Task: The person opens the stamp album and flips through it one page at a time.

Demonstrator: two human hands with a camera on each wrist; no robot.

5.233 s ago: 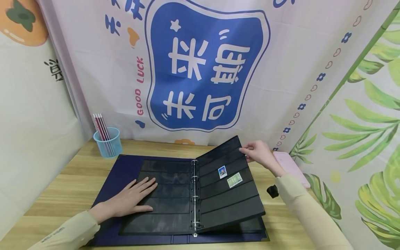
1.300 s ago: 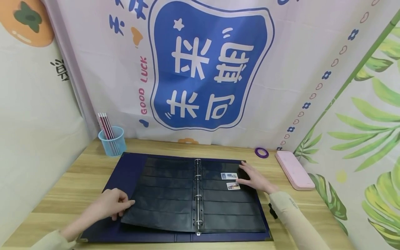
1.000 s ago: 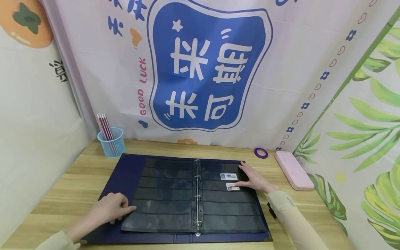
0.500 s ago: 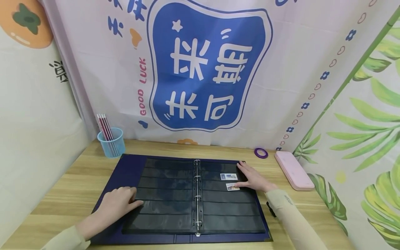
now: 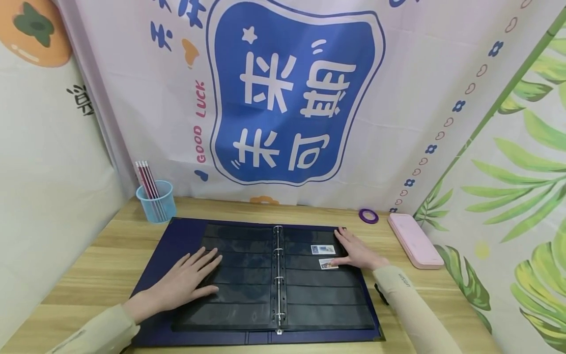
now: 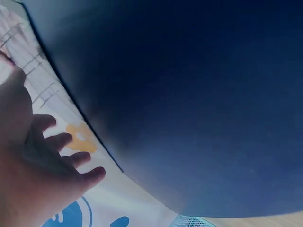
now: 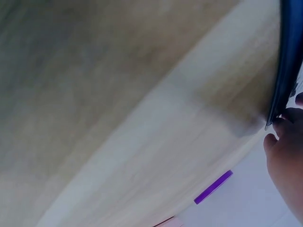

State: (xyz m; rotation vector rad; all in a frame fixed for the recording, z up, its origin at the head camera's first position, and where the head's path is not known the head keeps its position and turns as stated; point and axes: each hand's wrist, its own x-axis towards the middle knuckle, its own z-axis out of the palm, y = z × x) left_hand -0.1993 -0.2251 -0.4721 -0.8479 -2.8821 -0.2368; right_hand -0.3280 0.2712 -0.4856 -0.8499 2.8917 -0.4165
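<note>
A dark blue ring binder (image 5: 185, 233) lies spread on the table, its black pocket pages on both sides of the metal rings (image 5: 278, 280). My left hand (image 5: 183, 280) rests flat on the outer edge of the left page (image 5: 243, 273), fingers spread. On the right page (image 5: 327, 295), two small stamps (image 5: 323, 249) sit in upper pockets, one above the other. My right hand (image 5: 358, 250) lies over this page's upper outer corner, fingers extended, thumb at the lower stamp (image 5: 326, 264). The right wrist view shows the right hand's fingers (image 7: 279, 127) at the binder's corner.
A light blue mesh cup (image 5: 156, 201) of pencils stands at the back left. Behind the binder's right side lie a purple tape roll (image 5: 368, 216) and a pink case (image 5: 415, 241). A small black object (image 5: 381, 294) is by the right sleeve. Printed cloth hangs behind.
The page my right hand held up, with a blue and a green stamp, has been turned leftward. My left hand let go of the left page's edge and flattened onto it.
</note>
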